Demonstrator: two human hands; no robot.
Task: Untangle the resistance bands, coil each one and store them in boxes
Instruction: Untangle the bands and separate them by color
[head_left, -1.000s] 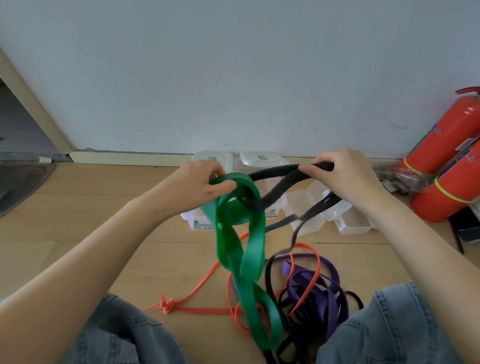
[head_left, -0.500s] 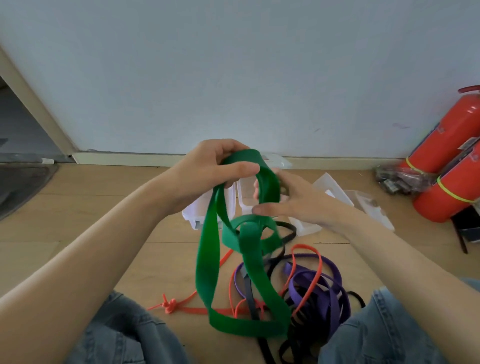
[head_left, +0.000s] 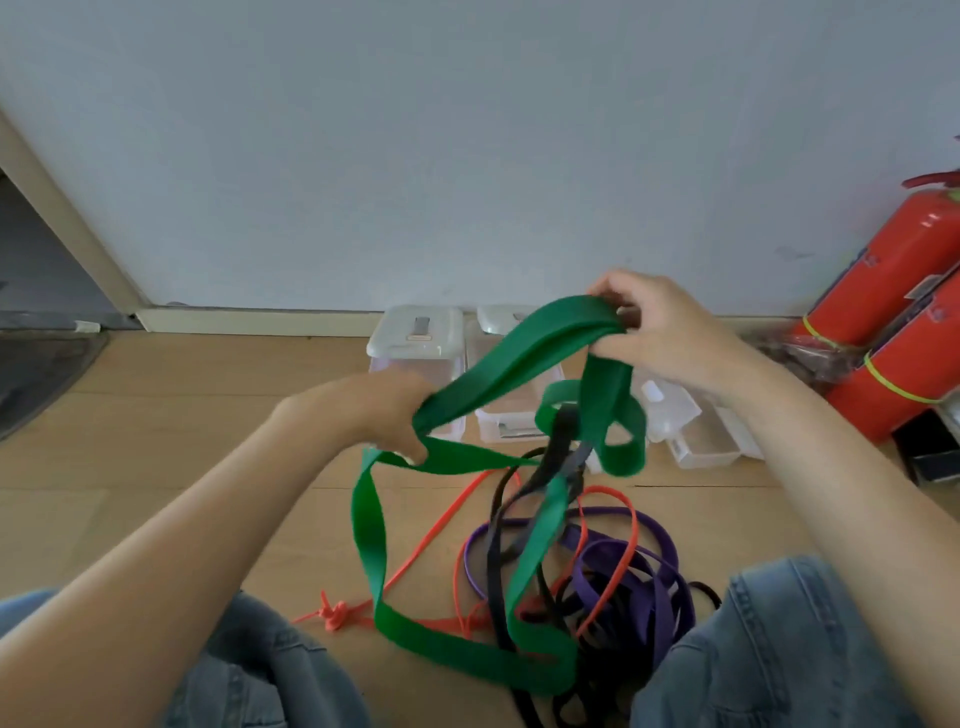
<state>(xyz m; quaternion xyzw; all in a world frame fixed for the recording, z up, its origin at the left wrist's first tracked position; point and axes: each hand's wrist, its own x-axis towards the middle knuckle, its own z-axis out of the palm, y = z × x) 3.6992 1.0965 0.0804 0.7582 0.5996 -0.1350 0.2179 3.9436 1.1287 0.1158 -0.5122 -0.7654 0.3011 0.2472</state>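
Note:
A wide green band (head_left: 511, 364) stretches between my hands above the wooden floor. My left hand (head_left: 387, 415) grips its lower left part, and my right hand (head_left: 654, 330) pinches its upper end near the wall. The band's long loop hangs down to the floor between my knees. A black band (head_left: 558, 441) threads through the green one's twisted part and is lifted with it. Below lie a purple band (head_left: 649, 582) and a thin orange band (head_left: 431, 538) with a knot, tangled in a heap.
Clear plastic boxes (head_left: 415, 338) stand against the wall behind the bands, with more open boxes and lids (head_left: 696, 431) to the right. Two red fire extinguishers (head_left: 893, 312) lean at the far right. A doorway and dark mat (head_left: 36, 374) lie left.
My right hand has moved up and right, pulling the green band's end away. My left hand has dropped lower, so the band is now stretched out between the two hands.

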